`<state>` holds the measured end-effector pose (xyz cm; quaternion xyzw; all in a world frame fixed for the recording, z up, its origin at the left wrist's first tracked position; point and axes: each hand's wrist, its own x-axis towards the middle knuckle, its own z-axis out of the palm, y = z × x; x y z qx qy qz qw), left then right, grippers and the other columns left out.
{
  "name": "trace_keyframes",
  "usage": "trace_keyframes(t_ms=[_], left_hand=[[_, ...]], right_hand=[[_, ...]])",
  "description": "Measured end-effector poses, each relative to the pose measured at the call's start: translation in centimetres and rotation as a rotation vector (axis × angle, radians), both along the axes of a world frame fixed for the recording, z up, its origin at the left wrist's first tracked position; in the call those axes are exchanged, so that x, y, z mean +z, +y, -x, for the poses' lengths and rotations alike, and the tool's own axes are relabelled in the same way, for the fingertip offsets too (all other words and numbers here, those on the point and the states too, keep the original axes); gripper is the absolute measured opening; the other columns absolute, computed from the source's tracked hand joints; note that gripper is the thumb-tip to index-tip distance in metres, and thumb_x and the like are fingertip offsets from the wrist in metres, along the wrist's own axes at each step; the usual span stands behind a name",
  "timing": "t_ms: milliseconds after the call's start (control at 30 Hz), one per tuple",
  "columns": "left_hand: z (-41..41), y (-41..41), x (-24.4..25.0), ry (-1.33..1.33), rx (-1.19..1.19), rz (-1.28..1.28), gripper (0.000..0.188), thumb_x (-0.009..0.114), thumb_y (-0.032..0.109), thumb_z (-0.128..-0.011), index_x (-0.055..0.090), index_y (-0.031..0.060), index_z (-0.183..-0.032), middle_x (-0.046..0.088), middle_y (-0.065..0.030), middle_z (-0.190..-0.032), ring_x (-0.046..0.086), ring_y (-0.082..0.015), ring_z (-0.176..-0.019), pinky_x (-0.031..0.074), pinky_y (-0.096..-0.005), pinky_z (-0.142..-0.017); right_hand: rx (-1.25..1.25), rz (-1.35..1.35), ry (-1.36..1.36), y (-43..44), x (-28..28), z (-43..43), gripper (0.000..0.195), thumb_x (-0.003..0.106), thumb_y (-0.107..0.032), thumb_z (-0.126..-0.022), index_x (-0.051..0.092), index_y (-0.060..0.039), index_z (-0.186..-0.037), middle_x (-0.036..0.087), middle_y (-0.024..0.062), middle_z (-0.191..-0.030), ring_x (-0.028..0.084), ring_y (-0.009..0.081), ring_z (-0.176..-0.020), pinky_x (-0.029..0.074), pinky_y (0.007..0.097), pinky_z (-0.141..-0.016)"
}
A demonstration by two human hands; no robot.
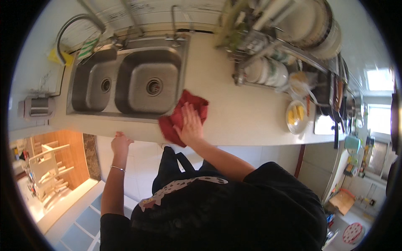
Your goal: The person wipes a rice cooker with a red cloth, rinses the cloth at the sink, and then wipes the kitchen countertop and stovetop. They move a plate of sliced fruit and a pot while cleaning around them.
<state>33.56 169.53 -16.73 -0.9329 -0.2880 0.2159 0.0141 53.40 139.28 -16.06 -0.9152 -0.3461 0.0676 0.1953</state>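
My right hand (190, 125) lies flat on a crumpled red cloth (171, 125), palm down, holding it against the pale countertop (238, 125). The cloth lies at the front right corner of a double-bowl stainless steel sink (150, 116) and laps over part of its rim. At the counter's front edge, left of the cloth, is my left hand (121, 144). Its thumb stands apart from the loosely curled fingers, and nothing shows in it. Both sink bowls have round drains, and a curved faucet (59, 37) rises at the back left.
A metal dish rack (243, 67) with bowls and plates stands at the back right. Near the right end, a white dish (296, 128) holds yellow pieces. A small tap (174, 39) is behind the sink. At lower left is a shelf area with pale wooden racks (47, 163).
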Motion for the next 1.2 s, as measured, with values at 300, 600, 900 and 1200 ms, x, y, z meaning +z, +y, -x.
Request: trace_keyframes(t_ms=[300, 600, 900, 1200], left_hand=[[-2.2, -0.4, 1.9, 0.074, 0.011, -0.041, 0.064, 0.082, 0.039, -0.069, 0.060, -0.0034, -0.112, 0.070, -0.0209, -0.093, 0.069, -0.0343, -0.086, 0.056, -0.0415, -0.076], [-1.6, 0.6, 1.9, 0.068, -0.125, -0.014, 0.051, 0.082, 0.040, -0.069, 0.067, -0.0010, -0.095, 0.070, -0.0202, -0.094, 0.068, -0.0366, -0.088, 0.055, -0.0429, -0.078], [-2.2, -0.8, 3.4, 0.056, -0.101, -0.095, 0.050, 0.083, 0.041, -0.067, 0.065, -0.0008, -0.088, 0.069, -0.0203, -0.092, 0.066, -0.0373, -0.090, 0.054, -0.0435, -0.078], [-3.5, -1.8, 5.4, 0.084, -0.002, 0.097, 0.036, 0.080, 0.040, -0.068, 0.073, 0.0056, -0.073, 0.071, -0.0171, -0.082, 0.068, -0.0332, -0.078, 0.054, -0.0412, -0.074]], right_hand=[[-0.254, -0.008, -0.156, -23.7, -1.0, -11.5, 0.074, 0.070, -0.034, -0.083, 0.039, -0.0134, -0.147, 0.028, 0.0129, -0.157, 0.025, 0.0304, -0.146, 0.022, 0.0481, -0.118], [-0.719, 0.063, -0.318, -27.5, -2.8, -15.2, 0.068, 0.060, -0.041, -0.087, 0.043, -0.0102, -0.145, 0.026, 0.0251, -0.155, 0.025, 0.0420, -0.143, 0.018, 0.0539, -0.117], [0.023, -0.207, -0.049, -14.4, -0.7, -1.3, 0.068, 0.068, -0.031, -0.077, 0.048, -0.0092, -0.139, 0.031, 0.0165, -0.154, 0.027, 0.0331, -0.143, 0.017, 0.0475, -0.120], [-0.218, 0.029, -0.164, -34.2, -0.3, -5.6, 0.071, 0.067, -0.027, -0.083, 0.040, -0.0103, -0.146, 0.024, 0.0149, -0.158, 0.019, 0.0351, -0.147, 0.015, 0.0489, -0.120]])
